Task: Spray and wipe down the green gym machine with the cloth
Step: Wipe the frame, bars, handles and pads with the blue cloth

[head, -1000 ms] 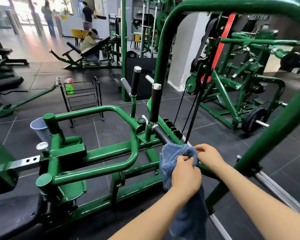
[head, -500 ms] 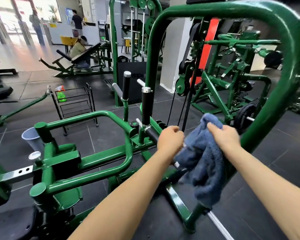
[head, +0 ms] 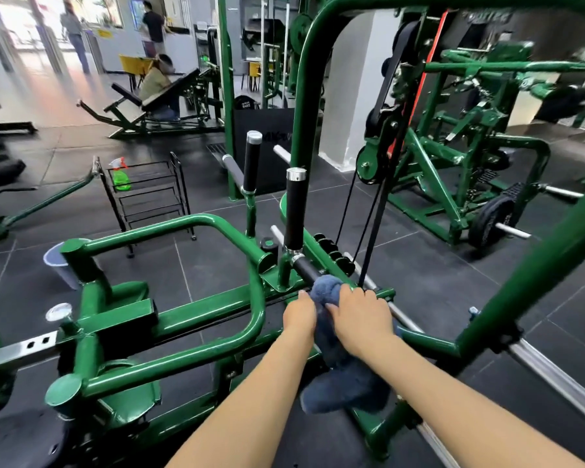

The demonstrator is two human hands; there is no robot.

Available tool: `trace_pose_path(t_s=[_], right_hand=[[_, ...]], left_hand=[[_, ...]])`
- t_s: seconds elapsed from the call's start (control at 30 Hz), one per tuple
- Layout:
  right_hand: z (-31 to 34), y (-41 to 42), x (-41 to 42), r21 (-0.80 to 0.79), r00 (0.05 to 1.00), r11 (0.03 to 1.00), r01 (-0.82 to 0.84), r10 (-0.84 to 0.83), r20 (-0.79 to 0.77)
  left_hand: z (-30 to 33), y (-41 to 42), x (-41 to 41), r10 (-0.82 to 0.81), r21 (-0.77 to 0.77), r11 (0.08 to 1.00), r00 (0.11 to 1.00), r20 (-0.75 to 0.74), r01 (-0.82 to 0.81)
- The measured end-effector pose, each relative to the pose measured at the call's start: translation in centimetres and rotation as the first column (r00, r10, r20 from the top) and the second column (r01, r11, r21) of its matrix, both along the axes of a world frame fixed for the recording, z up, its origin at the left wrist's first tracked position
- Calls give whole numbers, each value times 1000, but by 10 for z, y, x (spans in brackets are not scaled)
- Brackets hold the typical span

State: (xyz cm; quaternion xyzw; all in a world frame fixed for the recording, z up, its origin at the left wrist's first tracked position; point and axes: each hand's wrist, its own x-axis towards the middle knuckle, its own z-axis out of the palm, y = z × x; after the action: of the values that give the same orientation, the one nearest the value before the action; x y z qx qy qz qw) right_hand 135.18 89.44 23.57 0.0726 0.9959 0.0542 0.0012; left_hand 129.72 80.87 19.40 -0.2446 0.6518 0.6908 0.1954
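Note:
The green gym machine (head: 196, 319) fills the foreground, with curved tube arms and upright black grips (head: 294, 211). A blue fluffy cloth (head: 345, 383) is wrapped over a horizontal black handle (head: 306, 268) near the machine's middle and hangs down below it. My left hand (head: 299, 314) grips the cloth on its left side. My right hand (head: 360, 315) presses on top of the cloth over the handle. A green spray bottle (head: 120, 175) stands on a black wire rack (head: 149, 194) well behind the machine, out of my hands.
A grey bucket (head: 60, 263) sits on the floor left of the machine. A slanted green frame tube (head: 534, 282) crosses at right, with another green machine (head: 453, 170) and weight plate behind. People are in the far background at a bench.
Both hands came down with the cloth from the raised position near the right frame tube and now bunch it over the horizontal black handle.

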Motion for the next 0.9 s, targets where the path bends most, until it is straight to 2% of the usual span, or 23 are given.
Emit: trace_pose_path(t_s=[0.17,0.37,0.5,0.57,0.63,0.73,0.8,0.9], right_hand=[[-1,-7,-33,8,997,1000,29,-29,-66],[-2,-23,-78,25,992,1000,-4,7,-126],[-5,-29,-106,-29,993,1000,-5,2,-116],[-5,-28,-115,-90,994,996,-16,6,-109],[-5,-22,-120,-247,997,969,-29,11,-75],[-6,-5,-123,-550,998,835,4,34,59],[-7,5,-120,-631,993,776,21,57,103],[-5,8,-108,-661,990,749,44,54,127]], left_hand=[[0,-5,-30,72,66,995,997,-24,-70],[-3,-10,-59,-5,13,1000,1000,-12,5],[12,-15,-60,-64,-1,998,998,-19,64],[2,-12,-61,-109,-36,994,994,-32,108],[-6,-6,-59,-107,-22,994,993,-45,106],[-7,-1,-57,-127,42,991,991,-52,129],[-6,-1,-55,-138,118,983,990,-30,140],[-3,-5,-52,-140,202,971,990,30,131]])
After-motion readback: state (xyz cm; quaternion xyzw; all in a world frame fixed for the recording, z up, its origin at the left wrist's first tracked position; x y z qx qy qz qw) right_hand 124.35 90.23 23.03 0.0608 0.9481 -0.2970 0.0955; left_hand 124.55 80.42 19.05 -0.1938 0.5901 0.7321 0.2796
